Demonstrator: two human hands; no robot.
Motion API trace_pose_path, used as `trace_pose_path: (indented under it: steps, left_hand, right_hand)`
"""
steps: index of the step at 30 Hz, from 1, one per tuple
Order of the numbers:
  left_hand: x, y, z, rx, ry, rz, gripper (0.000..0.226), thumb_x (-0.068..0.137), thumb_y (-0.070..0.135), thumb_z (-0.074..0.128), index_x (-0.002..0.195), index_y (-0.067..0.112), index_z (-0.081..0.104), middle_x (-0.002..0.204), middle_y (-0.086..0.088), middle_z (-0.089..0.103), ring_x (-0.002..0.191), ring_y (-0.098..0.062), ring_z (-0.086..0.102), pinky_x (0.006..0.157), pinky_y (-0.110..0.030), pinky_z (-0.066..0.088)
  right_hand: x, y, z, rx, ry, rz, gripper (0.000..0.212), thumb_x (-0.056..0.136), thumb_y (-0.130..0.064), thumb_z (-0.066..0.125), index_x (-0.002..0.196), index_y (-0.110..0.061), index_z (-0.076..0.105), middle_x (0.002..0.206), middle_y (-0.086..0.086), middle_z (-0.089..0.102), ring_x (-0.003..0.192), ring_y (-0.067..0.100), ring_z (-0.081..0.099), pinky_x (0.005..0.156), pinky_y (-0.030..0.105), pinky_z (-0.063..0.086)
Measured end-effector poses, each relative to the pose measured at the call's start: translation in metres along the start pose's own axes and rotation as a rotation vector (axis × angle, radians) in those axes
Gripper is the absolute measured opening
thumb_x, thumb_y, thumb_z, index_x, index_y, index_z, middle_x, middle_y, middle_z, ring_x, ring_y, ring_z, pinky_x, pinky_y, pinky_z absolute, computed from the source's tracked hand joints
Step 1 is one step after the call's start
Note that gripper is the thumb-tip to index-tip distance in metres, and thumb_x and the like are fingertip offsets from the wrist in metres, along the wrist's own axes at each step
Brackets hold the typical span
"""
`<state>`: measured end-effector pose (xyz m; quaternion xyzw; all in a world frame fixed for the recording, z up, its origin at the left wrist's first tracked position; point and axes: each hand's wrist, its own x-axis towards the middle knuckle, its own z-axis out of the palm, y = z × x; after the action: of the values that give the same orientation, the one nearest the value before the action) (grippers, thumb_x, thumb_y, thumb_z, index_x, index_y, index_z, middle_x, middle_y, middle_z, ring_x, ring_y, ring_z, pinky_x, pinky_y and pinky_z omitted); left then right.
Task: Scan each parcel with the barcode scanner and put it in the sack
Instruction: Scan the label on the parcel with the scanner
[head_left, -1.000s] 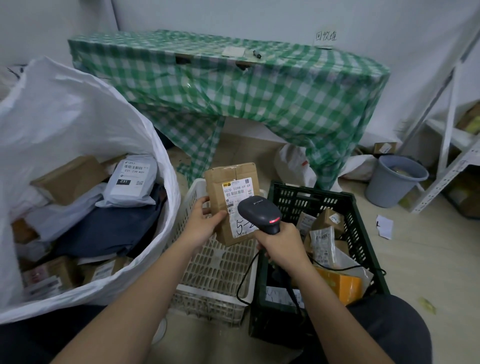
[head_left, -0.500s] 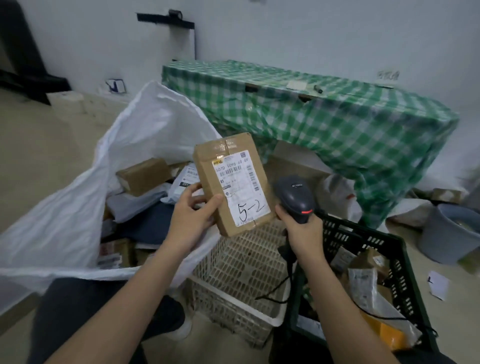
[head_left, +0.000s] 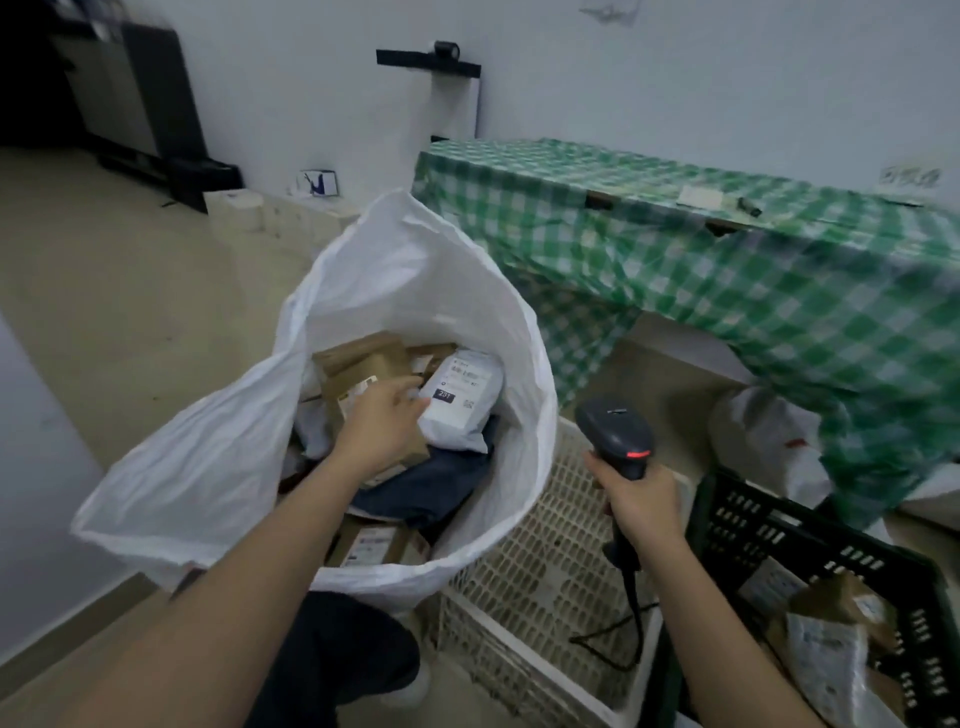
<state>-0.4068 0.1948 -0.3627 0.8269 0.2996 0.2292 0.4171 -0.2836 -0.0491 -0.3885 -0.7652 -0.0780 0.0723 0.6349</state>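
1. Now the left hand (head_left: 382, 423) reaches into the mouth of the white sack (head_left: 218, 467) at the centre of the frame, laid over a brown cardboard parcel (head_left: 363, 379) that sits on the heap inside.
2. Its fingers look loosely spread across the parcel's top. The view is blurred there, so I cannot tell whether they pinch the box or only rest on it.
3. What shows of the parcel seems to run from upper left to lower right under the palm. A white mailer bag (head_left: 460, 402) lies just beside it to the right, touching the fingertips.
4. The right hand (head_left: 641, 501) is curled tight round the handle of the barcode scanner (head_left: 615, 434), held upright over the pale plastic crate (head_left: 545, 571), right of the sack. A red light shows on the scanner's head.
5. More parcels wait in the black crate (head_left: 810, 540) at the lower right of the frame, close under the right forearm and well apart from the left hand.
6. Judging by this, the boxed parcel is as good as delivered. The next pick lies across the body to the right, so the free left hand must cross over the pale crate, or the scanner hand, though nearer, would need to be freed.
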Motion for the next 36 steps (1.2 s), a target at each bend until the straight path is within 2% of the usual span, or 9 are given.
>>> trace_pose_path:
  steps: [5, 9, 14, 19, 22, 27, 31, 34, 36]
  left_hand:
    - [-0.037, 0.038, 0.052, -0.235, -0.085, 0.219, 0.024, 0.095, 0.020, 0.058, 0.119, 0.019, 0.058, 0.109, 0.004, 0.062, 0.091, -0.001, 0.058, 0.075, -0.008, 0.046]
    - [-0.060, 0.069, 0.113, -0.324, -0.256, 0.264, 0.021, 0.095, 0.020, 0.059, 0.115, 0.023, 0.057, 0.104, 0.006, 0.061, 0.088, 0.000, 0.058, 0.075, -0.010, 0.047]
    - [-0.079, 0.092, 0.216, -0.194, -0.508, 0.298, 0.030, 0.092, 0.024, 0.061, 0.122, 0.018, 0.057, 0.104, 0.004, 0.061, 0.092, -0.008, 0.059, 0.080, -0.017, 0.047]
    - [-0.094, 0.098, 0.330, -0.049, -0.734, 0.223, 0.029, 0.090, 0.021, 0.064, 0.118, 0.013, 0.059, 0.099, 0.001, 0.058, 0.091, -0.015, 0.058, 0.083, -0.024, 0.047]
    - [-0.097, 0.099, 0.395, 0.039, -0.863, 0.202, 0.034, 0.091, 0.025, 0.063, 0.123, 0.015, 0.057, 0.112, -0.004, 0.060, 0.101, -0.016, 0.058, 0.093, -0.032, 0.049]
    - [-0.090, 0.108, 0.489, 0.102, -0.974, 0.245, 0.043, 0.094, 0.028, 0.059, 0.135, 0.018, 0.050, 0.135, -0.002, 0.053, 0.121, -0.016, 0.051, 0.101, -0.030, 0.041]
    - [-0.086, 0.110, 0.559, 0.126, -1.066, 0.374, 0.046, 0.096, 0.024, 0.055, 0.140, 0.024, 0.044, 0.144, 0.002, 0.043, 0.130, -0.014, 0.042, 0.099, -0.021, 0.032]
    - [-0.081, 0.114, 0.611, 0.067, -1.123, 0.453, 0.051, 0.094, 0.015, 0.058, 0.142, 0.024, 0.044, 0.146, 0.003, 0.043, 0.134, -0.015, 0.039, 0.109, -0.031, 0.035]
    - [-0.083, 0.115, 0.638, 0.064, -1.134, 0.499, 0.056, 0.092, 0.008, 0.059, 0.143, 0.021, 0.041, 0.147, 0.001, 0.041, 0.137, -0.018, 0.035, 0.112, -0.036, 0.033]
  right_hand:
    - [-0.013, 0.034, -0.031, -0.029, -0.027, 0.073, 0.015, 0.081, -0.014, 0.076, 0.087, -0.002, 0.069, 0.065, 0.008, 0.063, 0.059, 0.015, 0.055, 0.050, 0.020, 0.042]
    - [-0.027, 0.062, -0.071, 0.011, 0.002, 0.214, 0.013, 0.084, -0.016, 0.074, 0.093, -0.009, 0.068, 0.073, 0.007, 0.067, 0.066, 0.018, 0.062, 0.061, 0.030, 0.047]
    - [-0.033, 0.105, -0.135, 0.020, 0.176, 0.349, 0.016, 0.084, -0.016, 0.073, 0.086, -0.002, 0.065, 0.065, 0.010, 0.063, 0.056, 0.019, 0.057, 0.052, 0.028, 0.043]
    - [-0.031, 0.143, -0.203, 0.015, 0.415, 0.422, 0.014, 0.083, -0.017, 0.071, 0.078, -0.010, 0.060, 0.064, 0.005, 0.056, 0.060, 0.018, 0.051, 0.054, 0.030, 0.036]
    - [-0.016, 0.163, -0.245, -0.004, 0.574, 0.460, 0.017, 0.084, -0.016, 0.069, 0.073, -0.011, 0.058, 0.063, 0.005, 0.055, 0.060, 0.019, 0.050, 0.051, 0.024, 0.041]
    - [0.039, 0.200, -0.299, 0.049, 0.695, 0.523, 0.010, 0.080, -0.021, 0.073, 0.077, -0.016, 0.064, 0.071, 0.007, 0.069, 0.073, 0.027, 0.066, 0.069, 0.043, 0.053]
    - [0.083, 0.223, -0.327, 0.062, 0.681, 0.526, 0.005, 0.082, -0.010, 0.068, 0.081, -0.010, 0.063, 0.071, 0.008, 0.064, 0.066, 0.021, 0.058, 0.056, 0.029, 0.047]
    - [0.109, 0.242, -0.344, 0.072, 0.681, 0.515, 0.010, 0.083, -0.010, 0.068, 0.077, -0.014, 0.060, 0.072, 0.006, 0.062, 0.064, 0.018, 0.057, 0.045, 0.019, 0.043]
    - [0.119, 0.256, -0.348, 0.095, 0.681, 0.533, 0.010, 0.083, -0.012, 0.069, 0.076, -0.013, 0.061, 0.070, 0.006, 0.062, 0.063, 0.018, 0.057, 0.050, 0.022, 0.045]
